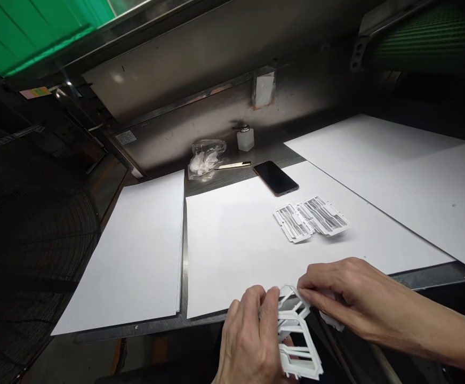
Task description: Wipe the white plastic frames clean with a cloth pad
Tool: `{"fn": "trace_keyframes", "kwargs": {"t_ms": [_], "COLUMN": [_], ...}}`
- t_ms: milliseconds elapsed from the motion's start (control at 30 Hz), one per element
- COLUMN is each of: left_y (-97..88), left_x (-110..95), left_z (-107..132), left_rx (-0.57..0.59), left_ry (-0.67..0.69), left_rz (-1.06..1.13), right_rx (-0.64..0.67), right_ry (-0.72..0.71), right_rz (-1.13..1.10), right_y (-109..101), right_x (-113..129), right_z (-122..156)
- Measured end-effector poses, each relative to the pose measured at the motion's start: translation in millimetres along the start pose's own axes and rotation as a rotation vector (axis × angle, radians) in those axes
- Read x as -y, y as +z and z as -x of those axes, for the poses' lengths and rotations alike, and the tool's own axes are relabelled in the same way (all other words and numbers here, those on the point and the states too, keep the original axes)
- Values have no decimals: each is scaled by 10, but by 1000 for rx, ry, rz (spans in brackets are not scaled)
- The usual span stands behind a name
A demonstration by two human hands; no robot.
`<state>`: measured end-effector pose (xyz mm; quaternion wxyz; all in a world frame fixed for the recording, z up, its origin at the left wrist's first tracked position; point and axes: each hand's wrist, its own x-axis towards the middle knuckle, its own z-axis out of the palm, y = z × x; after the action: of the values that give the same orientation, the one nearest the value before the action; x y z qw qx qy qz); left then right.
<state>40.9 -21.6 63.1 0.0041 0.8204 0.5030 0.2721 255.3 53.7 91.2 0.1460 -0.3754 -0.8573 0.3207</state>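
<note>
My left hand (pixel 250 333) is closed around a stack of white plastic frames (pixel 302 344) with slotted openings, held just off the table's front edge. At the upper corner of these frames my right hand (pixel 348 293) pinches with thumb and forefinger. A crumpled white wipe (pixel 332 319) shows beneath the right palm; its exact material is unclear. Farther forward, more white slotted plastic frames (pixel 312 218) lie in an overlapping pile on the middle white sheet (pixel 224 250).
Behind the pile lies a black phone (pixel 276 177). A pump bottle (pixel 245 138), a pale-handled tool (pixel 233 166) and a clear bag with white wads (pixel 205 160) stand along the back. White sheets (pixel 136 256) also cover the left and right sides.
</note>
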Motion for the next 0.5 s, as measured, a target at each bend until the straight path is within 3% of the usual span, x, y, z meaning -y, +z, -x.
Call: {"fn": "trace_keyframes", "kwargs": {"t_ms": [167, 333, 500], "left_y": [-14, 53, 101], "left_x": [24, 74, 69], "left_z": [-5, 64, 90], "left_rx": [22, 79, 94], "left_ry": [26, -155, -246], "left_rz": [-2, 292, 379], "right_rx": [-9, -5, -20], "right_ry": [11, 84, 167], "right_rz": [-42, -217, -304], "right_y": [6, 37, 67], "right_x": [10, -76, -151], "right_z": [-35, 4, 65]}}
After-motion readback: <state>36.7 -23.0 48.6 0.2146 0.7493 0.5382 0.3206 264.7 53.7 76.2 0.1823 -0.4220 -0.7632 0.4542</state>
